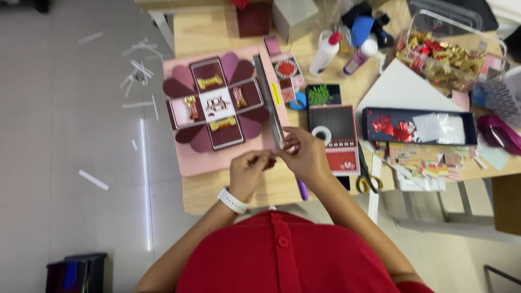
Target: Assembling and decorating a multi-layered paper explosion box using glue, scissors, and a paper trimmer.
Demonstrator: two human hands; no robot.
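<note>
**Desk:** What do the hands show?

**Photographer:** Seen from above, at the near edge of the tabletop [201,198], the person's left hand [247,174], a white watch [232,200] on its wrist, meets the right hand [306,157]. Both are curled, fingertips pinched together on something small between them; it is too small to tell what it is.

**Desk:** And around them?

**Photographer:** Just beyond the hands a pink mat [187,157] lies along the table's left edge, carrying an unfolded maroon paper box [217,103], its flaps spread in a cross with heart-shaped tabs and gold trims. A metal ruler [267,97] lies along the mat's right side, its near end just beside the right hand. A purple pen [302,190] pokes out under the right wrist.

**Desk:** The right half?

**Photographer:** A black-and-red patterned card [339,138] with a roll of white tape [321,133] on it sits just right of the hands, yellow-handled scissors [366,173] beside it. Farther right, a dark blue tray [418,126] holds red foil pieces. Two glue bottles [325,53] stand toward the far edge, near a clear box [450,54] of gold and red wrappers. White paper strips [135,68] litter the floor off the left edge
</note>
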